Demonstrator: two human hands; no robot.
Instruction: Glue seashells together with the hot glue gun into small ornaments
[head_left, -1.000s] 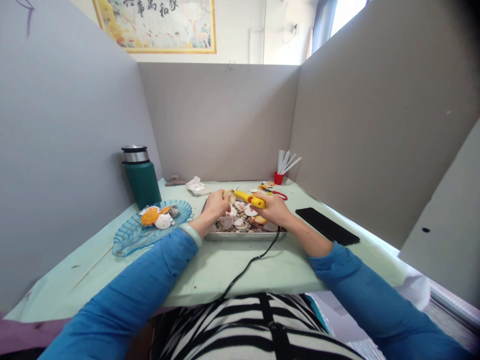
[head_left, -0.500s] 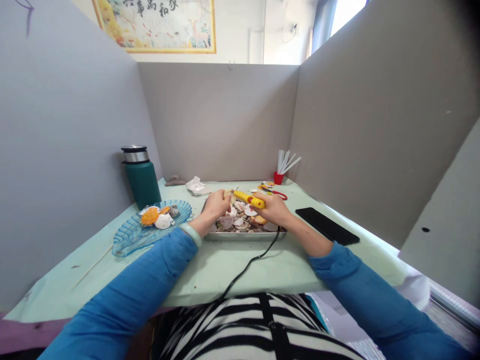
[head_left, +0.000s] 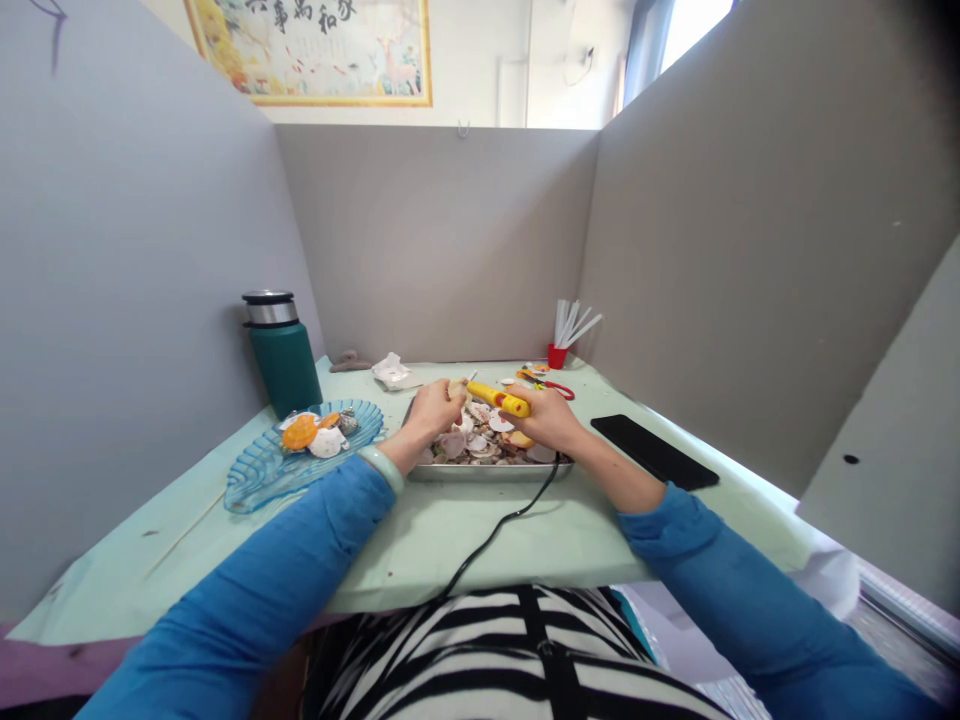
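My right hand is closed round a yellow hot glue gun, whose nozzle points left toward my other hand. A white glue stick seems to poke up near its front end. In the fingers of my left hand is a pale shell, mostly covered by the fingers and close to the nozzle. Both hands are above a metal tray full of mixed seashells. From the gun a black cord runs down over the front edge of the table.
On the left, a blue shell-shaped plate bears orange and white shells beside a green bottle. A thin stick lies in front. Behind sit crumpled white paper, scissors and a red cup of glue sticks. A black phone-like slab lies right.
Almost nothing differs. The shell in my left fingers has tilted slightly near the nozzle, while both arms keep their place.
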